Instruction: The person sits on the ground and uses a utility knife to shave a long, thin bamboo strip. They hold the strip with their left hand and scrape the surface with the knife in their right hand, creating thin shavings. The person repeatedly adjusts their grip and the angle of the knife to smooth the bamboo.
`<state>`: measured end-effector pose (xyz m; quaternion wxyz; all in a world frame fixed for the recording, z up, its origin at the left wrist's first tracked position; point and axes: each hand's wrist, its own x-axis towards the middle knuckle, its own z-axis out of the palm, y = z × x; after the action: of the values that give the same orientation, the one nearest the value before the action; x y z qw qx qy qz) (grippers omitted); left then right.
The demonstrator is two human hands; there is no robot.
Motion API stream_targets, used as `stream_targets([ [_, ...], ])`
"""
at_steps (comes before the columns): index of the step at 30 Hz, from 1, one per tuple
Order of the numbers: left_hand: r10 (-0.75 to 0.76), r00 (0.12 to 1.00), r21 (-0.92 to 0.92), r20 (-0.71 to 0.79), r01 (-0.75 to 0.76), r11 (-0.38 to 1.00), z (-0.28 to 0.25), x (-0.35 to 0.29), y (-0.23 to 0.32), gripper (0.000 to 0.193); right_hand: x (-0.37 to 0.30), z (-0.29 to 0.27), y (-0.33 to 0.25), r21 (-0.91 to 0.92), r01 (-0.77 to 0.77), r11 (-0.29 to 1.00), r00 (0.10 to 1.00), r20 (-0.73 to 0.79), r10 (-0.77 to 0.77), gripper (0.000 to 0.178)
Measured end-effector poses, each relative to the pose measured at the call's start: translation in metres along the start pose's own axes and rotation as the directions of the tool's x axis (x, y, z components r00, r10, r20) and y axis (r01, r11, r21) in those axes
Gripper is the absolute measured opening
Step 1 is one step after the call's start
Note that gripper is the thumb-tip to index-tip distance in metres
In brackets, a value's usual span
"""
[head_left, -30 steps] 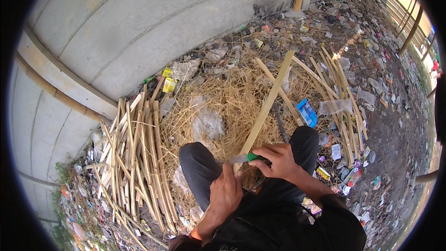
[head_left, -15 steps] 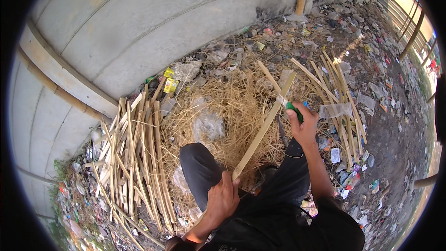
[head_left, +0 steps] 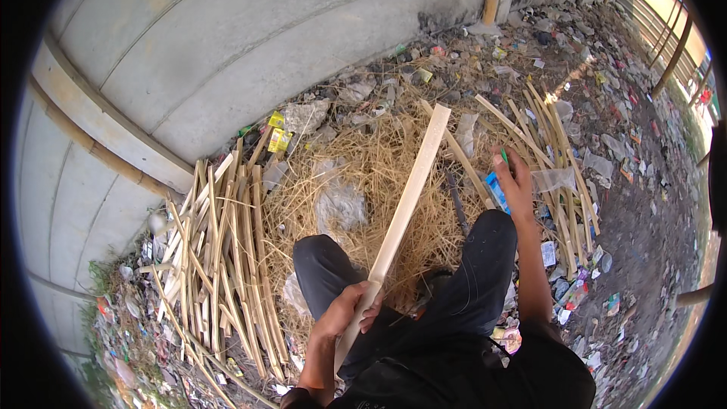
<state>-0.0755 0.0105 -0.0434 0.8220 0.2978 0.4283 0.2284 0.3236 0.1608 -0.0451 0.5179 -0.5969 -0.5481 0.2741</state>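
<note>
A flat bamboo strip (head_left: 413, 185) slants up and away from my lap, its pale, smooth face turned up. Near its lower end my left hand (head_left: 350, 310) is closed round it, with the strip's tail running on below the fingers. My right hand (head_left: 516, 185) is off to the right, apart from the strip, its fingers curled round a green-handled knife (head_left: 504, 156). Only a bit of that green handle shows; the blade is not visible. Another bamboo strip (head_left: 463, 159) lies on the straw between the held strip and my right hand.
Pale shavings (head_left: 379, 151) cover the ground before my knees. A heap of bamboo strips (head_left: 219, 257) lies at left, a smaller pile (head_left: 564, 174) at right. Clear plastic (head_left: 339, 208) and scattered litter lie around. A grey concrete wall (head_left: 265, 23) rises at the back left.
My right hand with the knife has come off the strip and moved slightly right. The strip has been turned over to its paler face, and my left hand's grip has shifted along it.
</note>
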Motion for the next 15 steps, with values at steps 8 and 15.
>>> stream_targets([
  [8,-0.028,0.982,-0.101,0.186,0.048,0.994,0.017,0.009,0.014,0.047,-0.059,0.049,-0.075,0.581,-0.192,0.791,0.934,0.355,-0.034,0.052],
  [15,-0.047,0.978,-0.022,0.202,0.053,0.998,0.027,0.013,0.014,0.057,-0.065,0.057,-0.090,0.595,-0.264,0.759,0.920,0.393,0.012,0.045],
])
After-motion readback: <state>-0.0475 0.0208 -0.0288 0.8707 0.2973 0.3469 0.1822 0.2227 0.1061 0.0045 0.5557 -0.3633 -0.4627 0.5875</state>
